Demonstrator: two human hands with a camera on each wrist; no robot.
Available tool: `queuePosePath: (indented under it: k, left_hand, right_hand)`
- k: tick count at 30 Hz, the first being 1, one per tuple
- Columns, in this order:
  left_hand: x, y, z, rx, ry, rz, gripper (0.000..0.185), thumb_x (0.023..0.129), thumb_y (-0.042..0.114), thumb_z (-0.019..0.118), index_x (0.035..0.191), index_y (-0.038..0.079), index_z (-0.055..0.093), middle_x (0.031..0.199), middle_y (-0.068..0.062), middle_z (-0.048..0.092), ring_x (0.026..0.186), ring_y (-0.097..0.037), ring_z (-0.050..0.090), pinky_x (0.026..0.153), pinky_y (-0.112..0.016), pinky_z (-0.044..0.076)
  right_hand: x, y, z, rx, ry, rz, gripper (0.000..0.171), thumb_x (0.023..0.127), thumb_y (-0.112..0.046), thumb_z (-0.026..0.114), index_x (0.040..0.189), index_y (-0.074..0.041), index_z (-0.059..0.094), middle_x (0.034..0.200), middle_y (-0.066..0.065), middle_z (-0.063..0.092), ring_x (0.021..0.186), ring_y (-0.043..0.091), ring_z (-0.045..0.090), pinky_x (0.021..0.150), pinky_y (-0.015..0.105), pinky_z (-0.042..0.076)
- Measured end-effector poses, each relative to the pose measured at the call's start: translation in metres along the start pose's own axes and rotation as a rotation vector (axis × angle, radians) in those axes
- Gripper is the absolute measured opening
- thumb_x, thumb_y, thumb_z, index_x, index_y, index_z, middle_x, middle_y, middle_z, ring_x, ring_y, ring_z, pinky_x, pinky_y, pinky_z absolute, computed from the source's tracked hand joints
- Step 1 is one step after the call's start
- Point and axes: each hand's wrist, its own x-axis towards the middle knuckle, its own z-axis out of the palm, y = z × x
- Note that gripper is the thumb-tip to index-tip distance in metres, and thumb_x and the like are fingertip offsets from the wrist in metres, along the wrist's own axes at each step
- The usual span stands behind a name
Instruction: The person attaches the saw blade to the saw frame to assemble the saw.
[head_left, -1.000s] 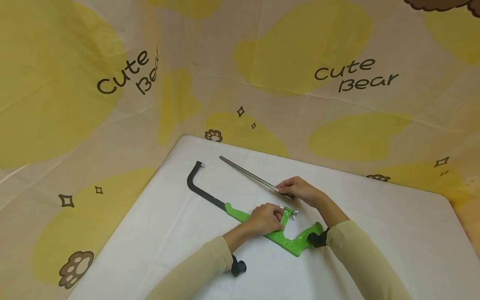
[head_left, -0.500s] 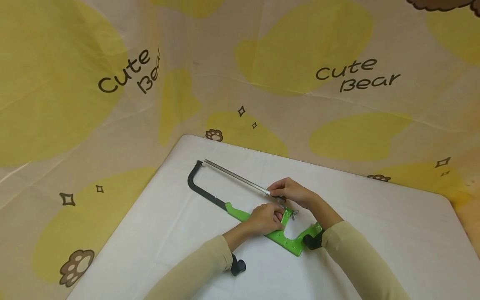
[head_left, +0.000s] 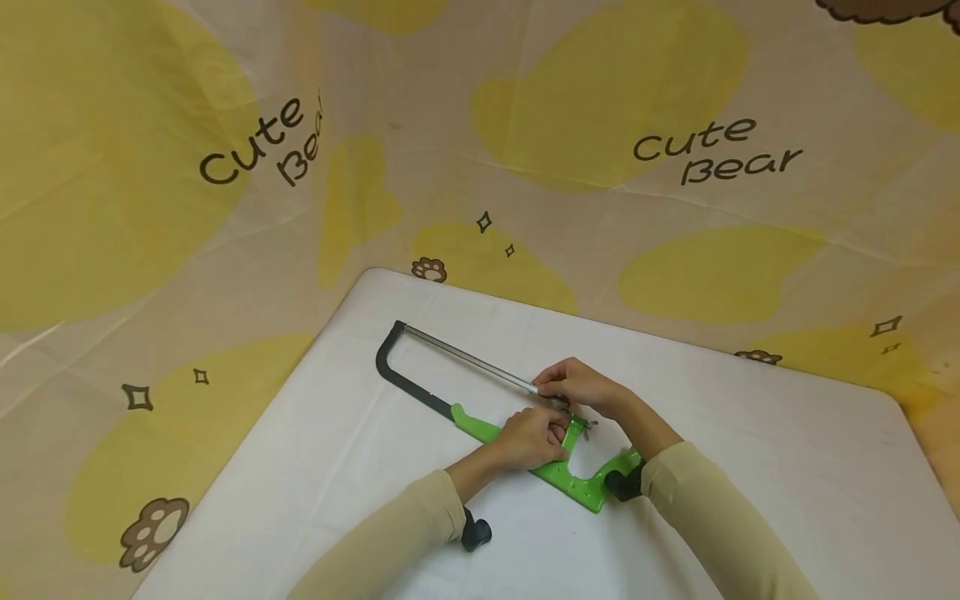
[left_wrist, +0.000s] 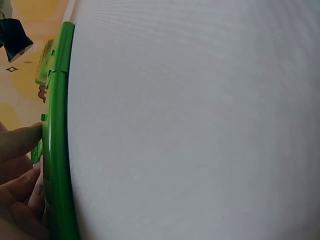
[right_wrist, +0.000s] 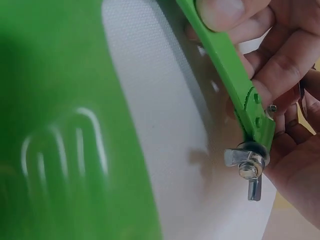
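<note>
Green-and-black saw frame (head_left: 474,427): lying on the white surface (head_left: 780,433)
Metal blade (head_left: 472,359): across the frame's open side, far tip at the black end
Left hand (head_left: 527,437): fingers gripping the frame near its wing nut (right_wrist: 249,168)
Right hand (head_left: 583,386): fingers pinching the blade's near end

Operator: What quantities were recorded?
Inspector: There were 1 hacksaw frame (head_left: 474,427), 1 metal strip (head_left: 472,358), 1 wing nut (right_wrist: 248,169) and 1 white table (head_left: 352,500).
Operator: What else was counted?
Inspector: There were 1 left hand (head_left: 528,439), 1 right hand (head_left: 585,388), 2 sleeves (head_left: 397,533) and 2 black wrist fittings (head_left: 477,533).
Operator: What did the head view add?
Inspector: 1 backdrop (head_left: 450,108) carried 2 "Cute Bear" inscriptions (head_left: 716,150), 3 paw prints (head_left: 155,535) and 6 small stars (head_left: 484,222).
</note>
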Motion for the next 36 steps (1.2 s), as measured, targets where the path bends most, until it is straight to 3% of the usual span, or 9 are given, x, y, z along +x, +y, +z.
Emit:
queuePosePath:
  k: [10, 27, 36]
  left_hand:
    - [0.000, 0.001, 0.000, -0.012, 0.013, -0.016, 0.033, 0.077, 0.014, 0.083, 0.107, 0.007, 0.070, 0.075, 0.012, 0.061, 0.070, 0.002, 0.057, 0.075, -0.022, 0.044]
    - [0.000, 0.000, 0.001, -0.002, 0.015, -0.016, 0.030, 0.078, 0.015, 0.083, 0.104, 0.009, 0.069, 0.075, 0.013, 0.062, 0.070, 0.002, 0.057, 0.076, -0.022, 0.044]
    - [0.000, 0.001, 0.002, -0.010, 0.019, -0.015, 0.029, 0.077, 0.015, 0.083, 0.102, 0.010, 0.068, 0.076, 0.013, 0.062, 0.071, 0.002, 0.057, 0.077, -0.023, 0.044]
  right_hand:
    - [0.002, 0.003, 0.000, -0.035, 0.005, 0.008, 0.023, 0.095, -0.009, 0.061, 0.109, 0.006, 0.070, 0.095, 0.007, 0.070, 0.083, 0.015, 0.056, 0.074, 0.028, 0.045]
    - [0.005, 0.007, 0.002, -0.081, -0.033, 0.004, 0.018, 0.095, -0.005, 0.059, 0.105, 0.006, 0.070, 0.084, -0.001, 0.066, 0.073, 0.012, 0.052, 0.063, 0.022, 0.042]
    - [0.007, 0.012, 0.003, -0.102, -0.039, -0.047, 0.017, 0.093, -0.003, 0.059, 0.102, 0.007, 0.070, 0.081, 0.000, 0.066, 0.072, 0.010, 0.054, 0.062, 0.022, 0.043]
